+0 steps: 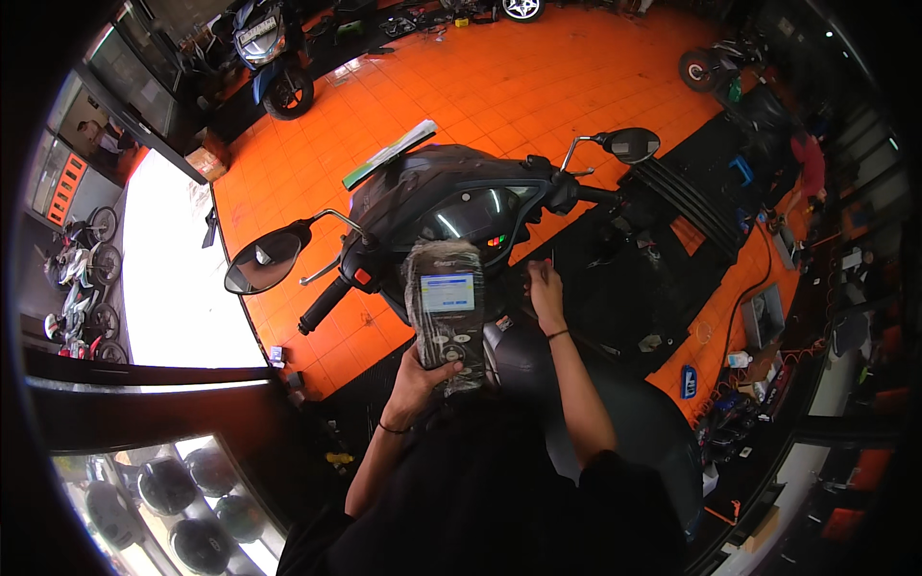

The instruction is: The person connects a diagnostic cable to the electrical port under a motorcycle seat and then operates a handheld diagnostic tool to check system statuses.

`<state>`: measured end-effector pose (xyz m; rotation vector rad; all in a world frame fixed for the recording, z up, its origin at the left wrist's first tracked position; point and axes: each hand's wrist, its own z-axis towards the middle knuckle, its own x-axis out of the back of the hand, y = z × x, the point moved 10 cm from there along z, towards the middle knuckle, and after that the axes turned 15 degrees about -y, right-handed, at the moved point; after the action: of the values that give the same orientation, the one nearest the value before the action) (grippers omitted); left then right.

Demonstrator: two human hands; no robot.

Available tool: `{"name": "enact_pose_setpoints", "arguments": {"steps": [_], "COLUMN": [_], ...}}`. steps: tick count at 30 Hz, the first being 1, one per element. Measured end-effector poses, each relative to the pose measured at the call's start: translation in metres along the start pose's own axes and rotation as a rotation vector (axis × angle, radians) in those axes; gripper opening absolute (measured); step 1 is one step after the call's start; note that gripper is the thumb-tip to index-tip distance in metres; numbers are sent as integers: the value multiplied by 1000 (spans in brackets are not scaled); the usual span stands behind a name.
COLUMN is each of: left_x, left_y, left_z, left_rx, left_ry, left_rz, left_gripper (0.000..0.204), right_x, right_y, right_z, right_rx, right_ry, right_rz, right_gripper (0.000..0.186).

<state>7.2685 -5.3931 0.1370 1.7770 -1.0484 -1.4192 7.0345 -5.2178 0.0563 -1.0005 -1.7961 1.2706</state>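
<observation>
My left hand [417, 386] grips the lower end of a handheld diagnostic scanner [444, 334] wrapped in clear plastic, with the thumb by its buttons. Its screen is lit blue and white. Behind it stands a dark scooter [403, 192], whose instrument panel [461, 219] shows small green and red lights. To the right of the scanner, my right hand [545, 294] is held with its fingers curled in, below the right handlebar. What these fingers hold, if anything, is too small to tell. The scooter's black seat [538, 370] lies under my right forearm.
Mirrors [267, 259] stick out on both sides of the handlebar, and a flat green and white packet [390, 154] rests on the scooter's front. Black mats [624, 298] cover part of the orange tiled floor [365, 96]. A grey tray [764, 317] and a blue bottle [689, 382] are at the right.
</observation>
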Motion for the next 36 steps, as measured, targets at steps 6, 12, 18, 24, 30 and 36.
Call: {"name": "enact_pose_setpoints", "arguments": {"steps": [6,12,18,24,30,36], "left_x": [5,10,13,15,16,17], "left_y": [4,12,4,1,3,2], "left_z": [-2,-22,-28,-30,-27,-27], "left_rx": [7,-25,15,25,39,61], "left_ry": [72,136,207,224,249,291], "left_rz": [73,28,-13,-11,34,23], "left_gripper": [44,41,41,39,40,42], "right_x": [-12,-63,-48,-40,-34,-40], "right_y": [64,84,80,85,87,89], "right_z": [111,154,161,171,180,181], "right_rx": [298,475,603,548,472,446], "right_ry": [-113,-338,-178,-215,-283,-278], "right_rz": [-453,-602,-726,-661,-563,-493], "right_gripper": [37,47,45,45,44,44]}}
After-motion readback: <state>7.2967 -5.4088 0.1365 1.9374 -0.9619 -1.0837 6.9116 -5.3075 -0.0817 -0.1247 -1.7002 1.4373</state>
